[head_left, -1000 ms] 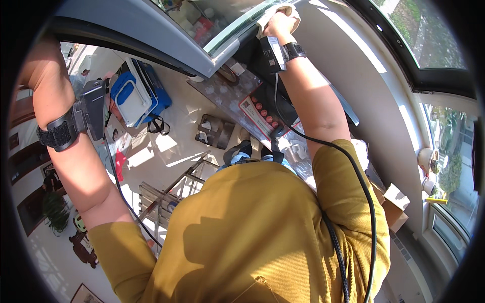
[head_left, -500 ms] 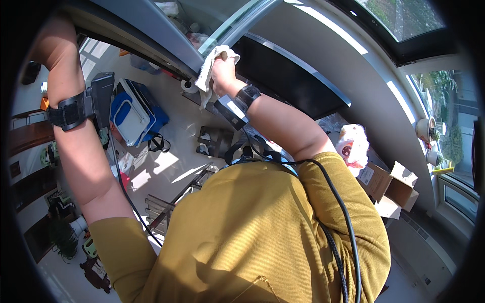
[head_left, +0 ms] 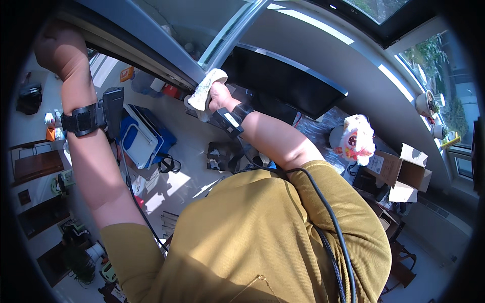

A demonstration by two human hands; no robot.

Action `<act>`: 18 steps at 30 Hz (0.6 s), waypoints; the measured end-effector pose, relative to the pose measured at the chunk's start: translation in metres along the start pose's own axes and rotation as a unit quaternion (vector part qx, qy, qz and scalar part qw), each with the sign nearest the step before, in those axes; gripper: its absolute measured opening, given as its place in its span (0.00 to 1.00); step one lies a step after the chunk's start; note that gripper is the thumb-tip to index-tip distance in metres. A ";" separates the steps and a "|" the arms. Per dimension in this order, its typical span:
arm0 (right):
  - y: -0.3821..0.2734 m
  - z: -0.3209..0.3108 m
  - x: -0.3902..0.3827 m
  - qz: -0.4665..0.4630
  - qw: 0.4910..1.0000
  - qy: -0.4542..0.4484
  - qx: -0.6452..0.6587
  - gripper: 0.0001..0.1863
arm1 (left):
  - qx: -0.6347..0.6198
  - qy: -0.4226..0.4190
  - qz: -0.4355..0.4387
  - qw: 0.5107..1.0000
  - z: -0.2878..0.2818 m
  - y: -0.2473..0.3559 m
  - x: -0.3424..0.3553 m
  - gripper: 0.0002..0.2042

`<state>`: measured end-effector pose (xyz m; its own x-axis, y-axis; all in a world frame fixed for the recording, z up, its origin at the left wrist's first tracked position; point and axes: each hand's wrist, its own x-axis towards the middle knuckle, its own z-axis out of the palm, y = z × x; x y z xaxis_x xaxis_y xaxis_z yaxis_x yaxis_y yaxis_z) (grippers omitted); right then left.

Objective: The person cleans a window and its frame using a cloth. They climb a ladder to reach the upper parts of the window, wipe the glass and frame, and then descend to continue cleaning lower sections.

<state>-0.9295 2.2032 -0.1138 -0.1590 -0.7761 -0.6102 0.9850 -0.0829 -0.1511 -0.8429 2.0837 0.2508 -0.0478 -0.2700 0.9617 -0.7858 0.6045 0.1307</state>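
A white cloth (head_left: 206, 92) is bunched in my right hand (head_left: 221, 96), whose fingers are closed on it and partly hidden. The cloth lies against the lower corner of a grey-framed glass window sash (head_left: 194, 70). My left hand (head_left: 63, 50) is raised at the upper left, beside the far end of the long frame (head_left: 108, 43). Its fingers are lost in the dark rim of the picture, so its grip does not show. Each wrist wears a black strap with a small device and a cable.
Below the sash are a black flat screen (head_left: 285, 83) and a blue and white cooler-like box (head_left: 144, 136). To the right stand a white plush toy (head_left: 356, 139), an open cardboard box (head_left: 399, 169) and a potted plant (head_left: 427, 103) by the window.
My right hand and the cloth sit lower in the picture, and the cloth that hung down long is now more bunched. The whole view has shifted a little. My left hand stays near the frame.
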 end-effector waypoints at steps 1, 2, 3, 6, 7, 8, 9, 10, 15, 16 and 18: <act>0.002 0.001 0.003 -0.020 1.000 0.014 0.017 0.12 | -0.051 0.030 0.005 0.998 -0.001 0.005 -0.003 0.17; 0.003 0.002 0.006 -0.041 0.998 0.027 0.041 0.10 | -0.092 0.039 -0.003 0.995 -0.004 0.009 -0.003 0.19; 0.004 0.002 0.010 -0.056 0.996 0.034 0.057 0.13 | -0.094 0.014 -0.038 0.995 -0.007 0.015 -0.003 0.21; 0.000 -0.001 0.020 -0.049 0.996 0.069 -0.015 0.13 | -0.132 -0.016 -0.097 0.986 -0.015 0.029 -0.006 0.23; -0.003 -0.004 0.021 -0.043 0.994 0.079 -0.066 0.13 | -0.138 -0.010 -0.104 0.985 -0.017 0.033 -0.006 0.24; -0.007 -0.006 0.020 -0.037 0.986 0.091 -0.132 0.13 | -0.133 -0.009 -0.111 0.985 -0.018 0.035 -0.006 0.24; -0.011 -0.009 0.018 -0.030 0.973 0.099 -0.206 0.13 | -0.128 -0.010 -0.113 0.985 -0.019 0.036 -0.006 0.25; -0.017 -0.011 0.013 -0.022 0.954 0.107 -0.278 0.13 | -0.123 -0.017 -0.116 0.985 -0.019 0.036 -0.006 0.25; -0.064 -0.021 -0.032 -0.119 0.891 0.061 -0.435 0.13 | -0.141 -0.009 -0.099 0.985 -0.014 0.028 -0.005 0.26; -0.080 -0.024 -0.040 -0.189 0.873 0.047 -0.446 0.12 | -0.133 -0.020 -0.112 0.985 -0.014 0.026 -0.005 0.26; -0.110 -0.015 -0.034 -0.350 0.672 0.141 -0.638 0.10 | -0.119 -0.013 -0.133 0.984 -0.013 0.024 -0.006 0.27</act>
<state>-1.0334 2.2475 -0.0882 -0.7367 -0.6618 -0.1387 -0.1668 0.3767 -0.9112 -0.8532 2.1092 0.2511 0.1221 -0.4590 0.8800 -0.6069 0.6670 0.4321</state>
